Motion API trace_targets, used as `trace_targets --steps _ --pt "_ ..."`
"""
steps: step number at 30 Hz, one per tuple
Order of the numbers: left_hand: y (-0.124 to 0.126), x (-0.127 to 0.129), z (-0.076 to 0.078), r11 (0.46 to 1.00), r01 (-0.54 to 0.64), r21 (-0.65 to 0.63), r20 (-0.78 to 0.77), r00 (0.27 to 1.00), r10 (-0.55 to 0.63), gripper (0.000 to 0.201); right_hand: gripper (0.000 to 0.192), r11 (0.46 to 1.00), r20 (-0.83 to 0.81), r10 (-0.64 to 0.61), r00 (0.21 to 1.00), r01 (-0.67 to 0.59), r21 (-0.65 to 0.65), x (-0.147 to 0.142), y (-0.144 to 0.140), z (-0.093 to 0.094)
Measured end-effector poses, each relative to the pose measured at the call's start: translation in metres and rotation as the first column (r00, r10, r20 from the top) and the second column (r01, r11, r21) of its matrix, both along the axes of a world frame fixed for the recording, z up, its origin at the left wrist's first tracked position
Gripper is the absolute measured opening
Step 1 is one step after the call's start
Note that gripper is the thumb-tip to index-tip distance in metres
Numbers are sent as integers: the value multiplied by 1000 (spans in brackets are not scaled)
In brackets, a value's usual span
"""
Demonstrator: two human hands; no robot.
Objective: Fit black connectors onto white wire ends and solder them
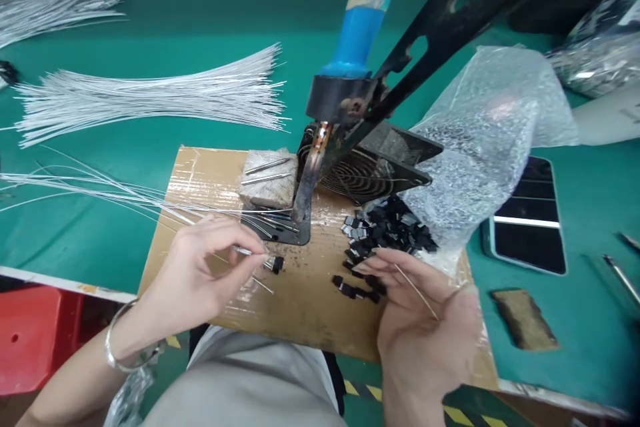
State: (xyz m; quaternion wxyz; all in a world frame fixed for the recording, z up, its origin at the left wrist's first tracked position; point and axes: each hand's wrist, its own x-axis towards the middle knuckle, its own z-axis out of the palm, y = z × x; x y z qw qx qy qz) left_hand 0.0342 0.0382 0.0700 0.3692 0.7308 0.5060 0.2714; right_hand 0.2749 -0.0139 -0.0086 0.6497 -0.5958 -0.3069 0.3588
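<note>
No legible writing anywhere; label on the blue handle (361, 27) at 12 o'clock too blurred to read.

Cardboard sheet (310, 293) at centre, taped over, lying on green table (150, 20). Near edge of cardboard overhanging the table edge at 6 o'clock, above the lap. Open green surface at 12 o'clock and beyond the cardboard at 3 o'clock, partly taken by a phone (530, 220) and a small brown block (524, 319). White wire bundles (150, 97) fanned out at 10 o'clock, well apart from the hands. Red stool (35, 337) at 8 o'clock below the table edge.

Left hand (195, 273) at 7 o'clock, palm down, fingers curled, thumb and forefinger pinched on a thin wire (247, 251), its tip meeting a small black part (276, 264) on the cardboard. Bracelet (117, 347) on that wrist.

Right hand (425, 320) at 5 o'clock, palm up, fingers loosely curled around a thin metal pin (415, 290), fingertips touching the pile of black parts (385, 230). Pile spilling from a bubble-wrap bag (480, 147) at 2 o'clock.

Soldering iron tip (307, 180) pointing down at centre, just beside a grey block (267, 177) carrying two pins. Fan grille (357, 173) directly behind.
</note>
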Motion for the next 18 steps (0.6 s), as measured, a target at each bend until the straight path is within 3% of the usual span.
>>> trace_targets --steps 3,8,10,13,16,18 --pt "-6 -8 -4 993 102 56 -18 995 -101 11 57 1000 13 1 1000 -1 -7 -2 -2 -4" --pt "-14 -22 -20 967 75 243 -112 992 -49 18 60 999 64 5 998 -1 -54 -10 -1 -2" --pt "-17 -29 -24 943 164 291 -181 977 -114 15 60 998 66 4 998 0 -59 -10 -2 -2" --pt "-22 -38 -29 879 364 309 -383 893 -235 16 60 999 113 16 993 -12 -33 -10 -5 -3" --pt "-29 -42 -34 799 500 334 -574 780 -249 22 48 997 245 82 966 -78 -28 -11 -7 -1" --pt "-32 -42 -36 767 535 354 -598 760 -255 24 38 989 337 145 930 -141 -36 -14 -8 2"
